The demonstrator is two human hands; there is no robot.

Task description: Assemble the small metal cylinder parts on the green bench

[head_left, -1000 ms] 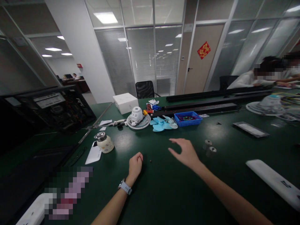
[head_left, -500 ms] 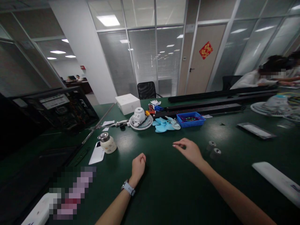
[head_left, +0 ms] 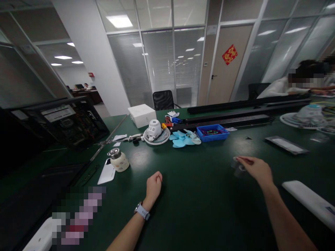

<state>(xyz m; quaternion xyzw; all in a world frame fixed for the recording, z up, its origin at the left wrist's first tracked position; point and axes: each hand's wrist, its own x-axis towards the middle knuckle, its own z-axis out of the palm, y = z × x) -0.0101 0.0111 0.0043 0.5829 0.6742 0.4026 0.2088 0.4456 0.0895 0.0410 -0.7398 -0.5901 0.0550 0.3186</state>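
Note:
My left hand (head_left: 154,185), with a watch (head_left: 142,211) on its wrist, is curled into a fist on the green table (head_left: 188,205). Whatever it may hold is hidden. My right hand (head_left: 258,170) is pinched, its fingertips at the top of a small clear cylinder with a metallic cap (head_left: 235,161). Whether they grip the cap or something tiny above it I cannot make out. A second clear cylinder (head_left: 239,170) stands just in front, partly behind the fingers.
To the left are a cream jar (head_left: 119,162), a white phone-like slab (head_left: 106,173) and an opened electronic panel (head_left: 70,120). Further back lie a fan part (head_left: 156,134), blue fan blades (head_left: 183,138), a blue tray (head_left: 213,137) and a white box (head_left: 141,116). A white bar (head_left: 309,198) lies right.
My right hand has moved to the right, from over the middle of the table to the clear cylinders, still pinched. My left hand has stayed in place.

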